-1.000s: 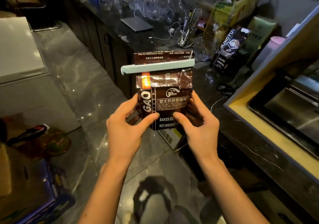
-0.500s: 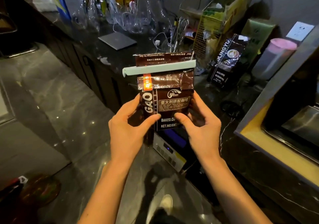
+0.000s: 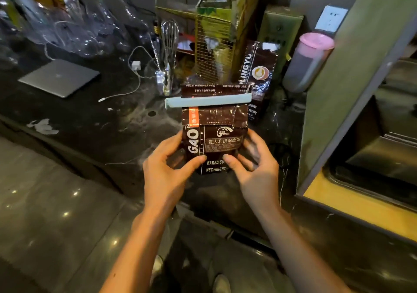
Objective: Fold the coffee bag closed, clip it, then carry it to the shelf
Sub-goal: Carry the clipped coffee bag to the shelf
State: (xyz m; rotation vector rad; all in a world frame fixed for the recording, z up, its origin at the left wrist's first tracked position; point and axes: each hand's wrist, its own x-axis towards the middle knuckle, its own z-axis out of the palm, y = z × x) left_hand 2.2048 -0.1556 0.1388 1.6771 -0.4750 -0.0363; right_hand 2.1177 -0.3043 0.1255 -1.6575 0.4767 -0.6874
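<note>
I hold a dark brown coffee bag (image 3: 214, 143) upright in front of me, above the dark counter's edge. Its top is folded over and a pale green clip (image 3: 207, 102) is clamped across the fold. My left hand (image 3: 167, 170) grips the bag's left side with the thumb on the front. My right hand (image 3: 255, 170) grips the right side, thumb on the front, fingers behind. The bag's lower edge is hidden by my thumbs and palms.
The dark marble counter (image 3: 94, 121) carries a closed laptop (image 3: 59, 77), a white charger cable (image 3: 135, 76), a whisk holder (image 3: 168, 51), a wire rack with a carton (image 3: 216, 37), another coffee bag (image 3: 259, 76) and a pink-lidded jar (image 3: 309, 62). A yellow-edged cabinet (image 3: 352, 207) stands right.
I have moved closer to the counter with the bag still in both hands. The counter items now fill more of the view and the bag sits over the counter's edge.
</note>
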